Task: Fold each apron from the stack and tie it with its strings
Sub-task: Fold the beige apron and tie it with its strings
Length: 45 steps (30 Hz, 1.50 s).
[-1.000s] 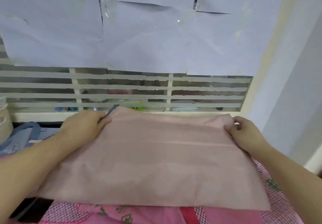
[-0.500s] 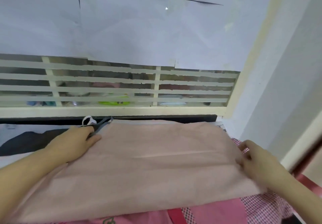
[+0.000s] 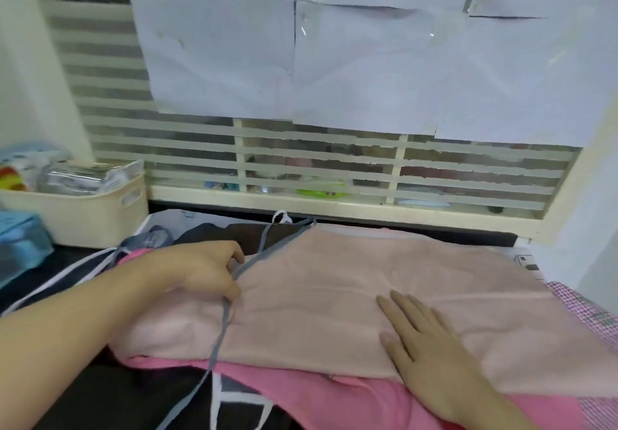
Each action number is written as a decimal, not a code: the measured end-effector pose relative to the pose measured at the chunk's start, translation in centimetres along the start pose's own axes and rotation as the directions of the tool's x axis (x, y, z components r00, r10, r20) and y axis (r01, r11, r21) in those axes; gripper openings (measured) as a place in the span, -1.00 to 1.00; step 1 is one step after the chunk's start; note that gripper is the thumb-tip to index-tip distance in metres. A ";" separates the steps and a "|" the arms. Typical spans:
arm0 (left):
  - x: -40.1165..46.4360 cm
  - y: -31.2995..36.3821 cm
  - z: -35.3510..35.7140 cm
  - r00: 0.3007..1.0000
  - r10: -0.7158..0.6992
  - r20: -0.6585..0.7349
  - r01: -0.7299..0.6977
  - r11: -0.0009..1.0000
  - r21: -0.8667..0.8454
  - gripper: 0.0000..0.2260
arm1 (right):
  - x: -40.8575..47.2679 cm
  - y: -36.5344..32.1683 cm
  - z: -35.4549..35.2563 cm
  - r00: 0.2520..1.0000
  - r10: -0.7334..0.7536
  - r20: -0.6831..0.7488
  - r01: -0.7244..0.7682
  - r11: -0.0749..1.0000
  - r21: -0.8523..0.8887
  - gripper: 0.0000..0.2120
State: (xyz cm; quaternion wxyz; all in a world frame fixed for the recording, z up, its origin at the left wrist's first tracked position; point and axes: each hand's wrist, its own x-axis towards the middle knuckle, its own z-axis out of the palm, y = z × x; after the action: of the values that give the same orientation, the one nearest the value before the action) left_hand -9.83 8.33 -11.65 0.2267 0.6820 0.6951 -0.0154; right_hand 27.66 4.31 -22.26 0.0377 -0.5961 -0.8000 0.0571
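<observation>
A pale pink apron (image 3: 351, 279) lies folded flat on top of a stack of other aprons, bright pink (image 3: 317, 393) and black (image 3: 133, 393). A grey string (image 3: 222, 322) runs from the apron's far left corner down across its left edge toward me. My left hand (image 3: 197, 270) pinches this string at the apron's left side, fingers curled. Flat on the apron's near right part lies my right hand (image 3: 424, 346), fingers straight and spread, pressing the cloth.
A cream basket (image 3: 83, 212) with packets stands at the back left beside a blue box (image 3: 20, 242). A slatted window (image 3: 334, 168) covered with white paper sheets rises right behind the stack. A checked pink cloth (image 3: 582, 309) shows at the right.
My left hand has slid down the apron's left edge and taken the grey string. My right hand left the right corner and now lies flat on the cloth.
</observation>
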 end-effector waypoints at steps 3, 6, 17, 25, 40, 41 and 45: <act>-2.4 -2.5 -0.1 0.999 -0.033 0.019 0.034 0.995 -0.097 -0.53 | 0.2 0.1 0.0 1.000 0.013 -0.004 -0.013 0.999 -0.030 -0.45; -4.6 -5.4 0.3 0.996 -0.049 -0.072 0.036 0.983 -0.179 -0.56 | 0.4 -0.2 -0.2 1.000 0.001 -0.030 -0.002 0.999 -0.032 -0.49; -9.2 -10.7 2.3 0.847 -0.399 -0.351 -0.177 0.412 -0.894 -0.70 | 2.8 -14.2 -3.8 0.972 -0.192 -0.138 0.199 0.979 0.038 -0.72; -12.0 -11.4 6.8 0.696 -0.133 -0.706 -0.152 0.934 -0.325 -0.83 | 4.5 -17.9 2.4 0.934 -0.309 -0.178 0.327 0.942 0.080 -0.70; -10.6 -13.6 9.3 0.790 -0.213 -0.575 -0.122 0.864 -0.489 -0.57 | 4.9 -17.3 2.9 0.926 -0.302 -0.226 0.351 0.909 0.224 -0.71; -10.7 -13.8 8.8 0.797 -0.261 -0.545 -0.063 0.861 -0.505 -0.53 | 4.9 -17.3 2.9 0.926 -0.299 -0.231 0.351 0.906 0.236 -0.73; -10.7 -13.3 8.0 0.865 -0.316 -0.390 0.168 0.914 -0.368 -0.54 | 5.0 -17.3 3.1 0.922 -0.304 -0.240 0.357 0.907 0.222 -0.74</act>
State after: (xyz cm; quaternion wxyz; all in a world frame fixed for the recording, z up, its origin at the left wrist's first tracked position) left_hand -20.55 -5.28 -19.10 0.1674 0.5273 0.8022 0.2246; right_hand 9.44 4.08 -23.00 0.2054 -0.4438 -0.8671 0.0948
